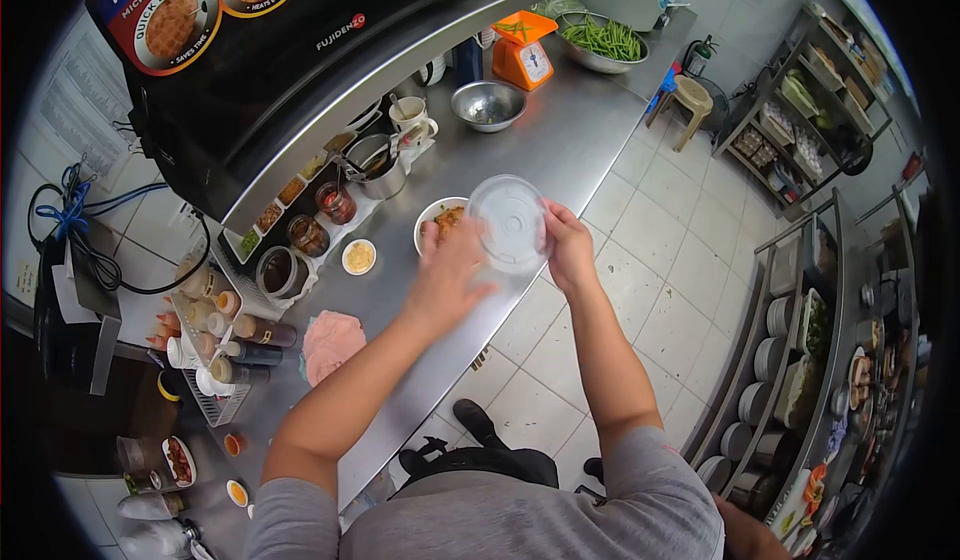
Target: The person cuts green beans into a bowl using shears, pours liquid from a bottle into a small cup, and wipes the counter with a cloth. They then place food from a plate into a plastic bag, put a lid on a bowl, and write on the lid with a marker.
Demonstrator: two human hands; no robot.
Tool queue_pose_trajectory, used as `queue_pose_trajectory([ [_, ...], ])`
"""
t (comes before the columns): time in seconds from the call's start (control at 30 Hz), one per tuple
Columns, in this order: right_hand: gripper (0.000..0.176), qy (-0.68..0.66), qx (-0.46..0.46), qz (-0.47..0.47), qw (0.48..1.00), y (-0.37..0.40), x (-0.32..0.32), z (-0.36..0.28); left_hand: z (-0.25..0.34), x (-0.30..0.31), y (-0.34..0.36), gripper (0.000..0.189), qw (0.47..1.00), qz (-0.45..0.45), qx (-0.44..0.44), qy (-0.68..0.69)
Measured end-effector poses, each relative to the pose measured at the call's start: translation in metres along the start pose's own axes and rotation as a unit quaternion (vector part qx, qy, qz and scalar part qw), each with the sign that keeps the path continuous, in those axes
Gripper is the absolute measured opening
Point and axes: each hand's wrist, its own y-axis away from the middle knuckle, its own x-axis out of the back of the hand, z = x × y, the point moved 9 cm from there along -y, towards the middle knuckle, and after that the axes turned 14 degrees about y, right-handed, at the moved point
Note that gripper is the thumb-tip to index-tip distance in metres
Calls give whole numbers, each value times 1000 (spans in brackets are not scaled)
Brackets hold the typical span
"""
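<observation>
My right hand [566, 247] grips the edge of a round, clear plastic lid [508, 210], thumb and fingers closed on its right side. The lid is held up over the edge of the steel counter. Close by on the left, my left hand [445, 285] is smeared by motion, with its thumb spread away from the fingers and nothing visible in it. Its fingertips overlap a white bowl [421, 228] of orange-brown food [449, 218], which the lid and hand partly cover.
Left of the bowl are a small cup of minced garlic [358, 256], sauce jars [335, 202] and a pink cloth [333, 346]. Farther back stand a steel bowl [488, 107], an orange scale [523, 60] and a bowl of green beans [603, 40]. A shelf overhangs the counter's left side.
</observation>
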Motion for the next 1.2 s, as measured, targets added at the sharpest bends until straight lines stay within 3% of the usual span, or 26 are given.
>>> queue_pose_trajectory([
  [0.03,31,41,-15,17,999,-18,-2,11,-34,17,-5,32,979,79,164,87],
  [0.1,20,145,-31,54,987,-41,-16,30,-135,10,30,53,882,312,272,226],
  [0.13,18,312,84,71,944,-48,-29,21,-134,17,26,53,881,315,273,223],
  [0.17,17,464,194,84,860,-43,-51,6,-148,6,36,60,781,312,372,394],
  [0.2,17,463,194,80,861,-44,-60,9,-152,-15,46,67,641,295,453,545],
  [0.23,17,514,188,66,835,-43,-71,14,-153,-15,46,67,640,299,454,543],
  [0.3,18,564,179,47,805,-34,-87,16,-159,-12,51,68,762,226,502,340],
  [0.33,18,587,166,29,792,-26,-93,20,-168,-15,61,65,817,235,468,241],
  [0.37,18,611,154,12,777,-18,-99,22,-172,-21,76,65,814,238,471,242],
  [0.43,21,610,132,-1,781,11,-107,26,-153,-15,93,64,873,263,364,191],
  [0.5,25,606,108,-14,788,45,-116,39,-123,-7,114,61,867,264,371,203],
  [0.57,38,569,232,6,789,85,-132,28,-94,-13,119,57,910,81,391,-110],
  [0.6,38,570,232,-2,788,99,-137,30,-82,-12,121,57,907,83,397,-109],
  [0.67,48,584,141,-57,798,117,-144,49,-63,-9,127,59,895,88,418,-133],
  [0.8,45,612,167,-42,772,136,-157,43,-63,-8,152,65,901,104,396,-141],
  [0.87,42,641,126,-115,748,128,-161,47,-68,-10,157,68,911,109,382,-106],
  [1.0,42,642,146,-160,736,95,-173,63,-73,-6,158,65,915,110,379,-87],
  [1.07,44,671,146,-177,705,91,-181,69,-84,0,164,53,908,131,397,-17],
  [1.2,43,655,150,-158,723,100,-185,60,-106,5,168,40,915,161,368,36],
])
